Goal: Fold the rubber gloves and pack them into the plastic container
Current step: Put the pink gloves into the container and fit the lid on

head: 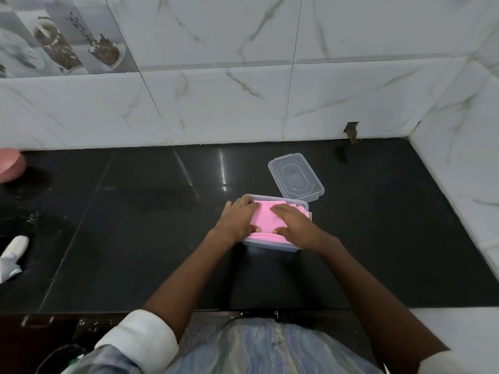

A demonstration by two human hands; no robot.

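Observation:
Folded pink rubber gloves point(266, 215) lie inside a clear plastic container point(272, 246) on the black counter. My left hand point(237, 218) rests flat on the left part of the gloves, fingers straight, thumb at their near edge. From the right, my right hand point(293, 222) presses on the gloves with fingers stretched toward the far side and thumb on the near fold. The container's clear lid point(295, 176) lies just behind it, leaning against its far right corner.
White marble-tiled walls close the counter point(135, 225) at the back and right. A pink round object point(9, 164) sits at the far left edge, and a white item point(12, 255) lies at the left near the counter's front.

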